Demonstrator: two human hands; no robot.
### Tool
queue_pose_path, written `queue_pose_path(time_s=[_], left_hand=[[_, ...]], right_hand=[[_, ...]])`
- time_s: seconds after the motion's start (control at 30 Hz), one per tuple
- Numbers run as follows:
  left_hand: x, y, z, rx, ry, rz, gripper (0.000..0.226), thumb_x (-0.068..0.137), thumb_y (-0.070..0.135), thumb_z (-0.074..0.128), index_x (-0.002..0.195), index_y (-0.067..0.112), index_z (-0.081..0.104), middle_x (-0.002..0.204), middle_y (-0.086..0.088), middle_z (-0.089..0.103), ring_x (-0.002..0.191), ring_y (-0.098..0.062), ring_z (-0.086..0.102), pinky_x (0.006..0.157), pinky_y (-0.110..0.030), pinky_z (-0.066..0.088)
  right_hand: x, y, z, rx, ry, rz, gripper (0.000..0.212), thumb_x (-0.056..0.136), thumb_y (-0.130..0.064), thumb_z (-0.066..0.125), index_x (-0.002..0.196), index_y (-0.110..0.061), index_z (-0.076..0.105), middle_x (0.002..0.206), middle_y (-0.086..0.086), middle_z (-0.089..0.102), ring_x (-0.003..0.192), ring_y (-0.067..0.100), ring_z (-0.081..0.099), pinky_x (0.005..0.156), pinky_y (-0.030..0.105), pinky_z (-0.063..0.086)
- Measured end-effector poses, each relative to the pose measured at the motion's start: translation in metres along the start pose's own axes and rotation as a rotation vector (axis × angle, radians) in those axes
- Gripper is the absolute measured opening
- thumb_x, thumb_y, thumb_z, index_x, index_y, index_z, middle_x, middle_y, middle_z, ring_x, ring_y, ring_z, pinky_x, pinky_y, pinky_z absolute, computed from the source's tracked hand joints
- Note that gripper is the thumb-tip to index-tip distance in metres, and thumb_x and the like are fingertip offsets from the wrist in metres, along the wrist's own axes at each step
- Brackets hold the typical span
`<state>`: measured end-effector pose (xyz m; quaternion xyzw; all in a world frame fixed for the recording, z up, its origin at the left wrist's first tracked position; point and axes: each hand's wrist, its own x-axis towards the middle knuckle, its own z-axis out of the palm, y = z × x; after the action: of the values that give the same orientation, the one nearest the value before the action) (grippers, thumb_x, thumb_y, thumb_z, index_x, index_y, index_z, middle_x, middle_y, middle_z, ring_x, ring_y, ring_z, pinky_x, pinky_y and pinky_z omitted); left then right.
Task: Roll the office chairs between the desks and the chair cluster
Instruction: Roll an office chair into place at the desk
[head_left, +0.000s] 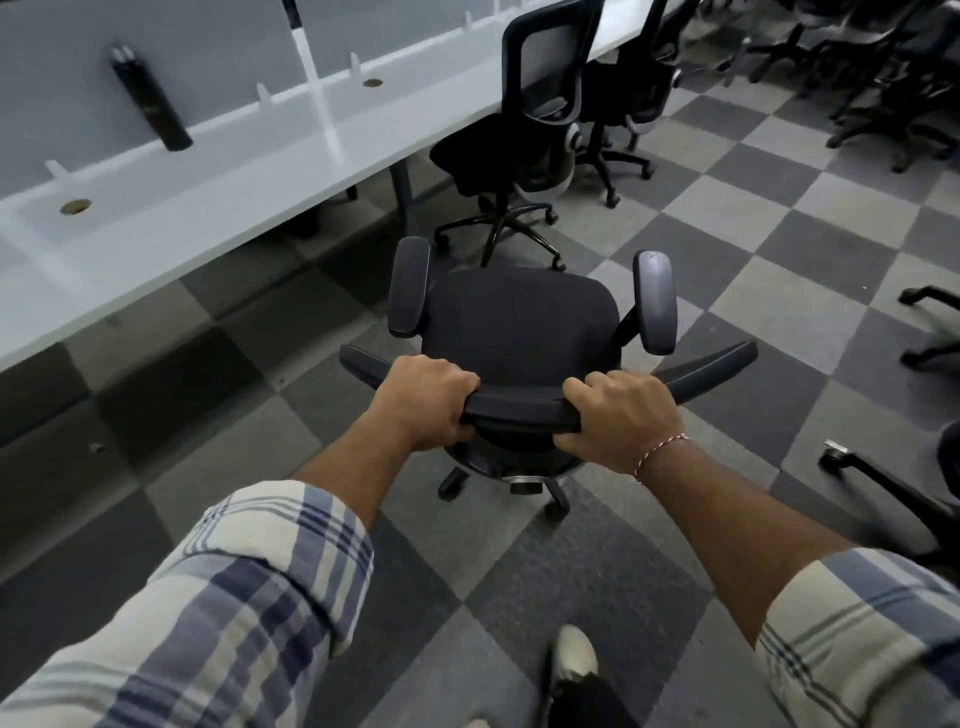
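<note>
The counter (234, 171) runs along the left side, from near the person away up the room, with a black bottle (150, 98) standing on it by the partition. Just right of its edge, the left hand (423, 402) grips the left end of the top bar (519, 410) of the office chair (519, 322). Its fingers (460, 382) curl over the bar from above.

The office chair stands on the checkered floor (727, 234) directly ahead of the person, with its seat facing away and its armrests pointing forward. The top bar lies crosswise, left to right, so both hands sit on the same line and neither is nearer. The right hand (623, 415) holds the bar's right end, fingers (582, 389) wrapped over it and thumb below.

The coming push turns on what lies straight ahead. A parked chair (524, 150) sits tucked toward the counter, almost in line with the held seat, and its star base reaches toward the armrests. A straight shove would likely run into it. Going to a counter place calls for swinging the front leftward, and heading for the chair cluster (857, 62), well off at the upper right, calls for a rightward turn.

The cluster is dim and smeared, so its chairs probably cannot be counted from here. Another chair's base (883, 478) juts in at the right edge, near the right forearm.
</note>
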<state>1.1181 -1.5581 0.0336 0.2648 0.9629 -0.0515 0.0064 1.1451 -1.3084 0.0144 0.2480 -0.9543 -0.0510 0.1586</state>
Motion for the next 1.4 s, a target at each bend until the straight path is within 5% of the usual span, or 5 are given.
queue_pose_path(time_s=[0.4,0.6,0.83,1.17,1.4], left_hand=[[-0.024,0.057,-0.013,0.025,0.031,-0.265,0.026,0.075,0.054,0.06,0.082,0.029,0.061,0.07,0.01,0.062,0.064,-0.016,0.061,0.052,-0.027,0.03],[-0.024,0.066,-0.021,0.015,0.027,-0.389,0.03,0.075,0.056,0.062,0.075,0.027,0.053,0.065,0.01,0.059,0.059,-0.015,0.057,0.055,-0.028,0.044],[0.008,0.035,-0.041,0.022,-0.001,-0.431,0.034,0.074,0.059,0.062,0.088,0.029,0.063,0.08,0.008,0.067,0.075,-0.018,0.064,0.064,-0.03,0.042],[0.047,-0.034,-0.048,0.014,-0.015,-0.504,0.034,0.074,0.062,0.064,0.083,0.029,0.06,0.067,0.012,0.051,0.068,-0.017,0.058,0.064,-0.031,0.044],[0.052,-0.115,-0.031,0.029,-0.045,-0.605,0.031,0.077,0.06,0.062,0.082,0.03,0.057,0.069,0.012,0.054,0.067,-0.015,0.059,0.063,-0.03,0.046]], right_hand=[[0.012,0.05,-0.007,0.069,-0.011,-0.279,0.049,0.06,-0.059,0.077,0.074,-0.015,0.059,0.057,0.001,0.055,0.048,0.024,0.055,0.049,0.025,0.03],[0.031,0.065,-0.009,0.117,0.032,-0.374,0.048,0.057,-0.057,0.079,0.074,-0.015,0.062,0.055,0.002,0.056,0.047,0.024,0.056,0.049,0.026,0.032],[0.083,0.081,-0.003,0.167,0.053,-0.417,0.054,0.057,-0.06,0.08,0.078,-0.014,0.063,0.055,0.002,0.057,0.049,0.026,0.06,0.048,0.03,0.045],[0.185,0.08,0.016,0.154,0.08,-0.492,0.053,0.058,-0.064,0.072,0.077,-0.015,0.062,0.054,-0.001,0.055,0.046,0.024,0.055,0.05,0.024,0.029],[0.276,0.033,0.046,0.166,0.048,-0.546,0.052,0.058,-0.062,0.075,0.075,-0.016,0.06,0.053,-0.002,0.051,0.046,0.022,0.052,0.048,0.026,0.035]])
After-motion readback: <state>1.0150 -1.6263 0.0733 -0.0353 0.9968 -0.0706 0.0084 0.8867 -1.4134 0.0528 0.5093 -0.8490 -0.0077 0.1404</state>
